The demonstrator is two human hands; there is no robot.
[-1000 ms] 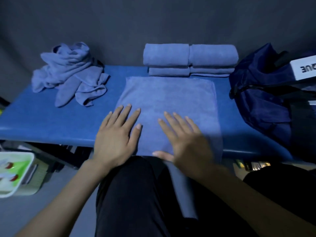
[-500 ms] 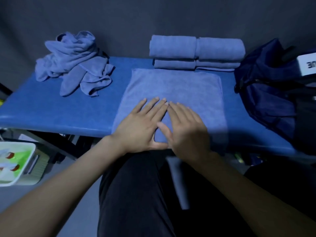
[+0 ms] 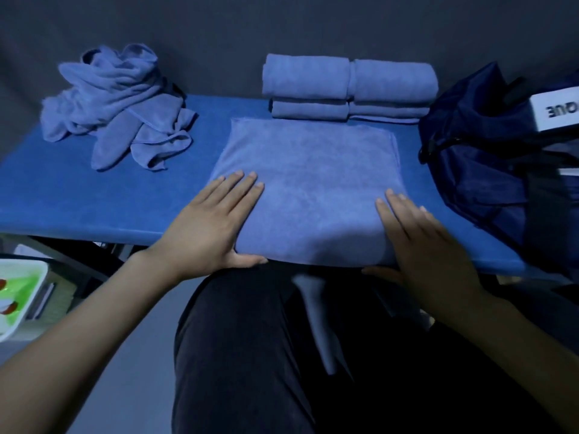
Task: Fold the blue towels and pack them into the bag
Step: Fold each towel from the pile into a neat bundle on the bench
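A blue towel lies spread flat on the blue table, its near edge at the table's front. My left hand presses flat on the towel's left side, fingers straight, thumb along the near edge. My right hand lies flat on its right side, thumb below the table's edge. Folded blue towels are stacked in two piles at the back. A heap of crumpled blue towels sits at the back left. The dark navy bag stands at the right end of the table.
A dark curtain hangs behind the table. A white tray with green and red contents sits low on the left, below the table. My dark-trousered legs are under the near edge. A white label shows on the bag.
My hands were together at the towel's near middle; they have slid apart, left hand to the left side and right hand to the right side. The towel stays flat.
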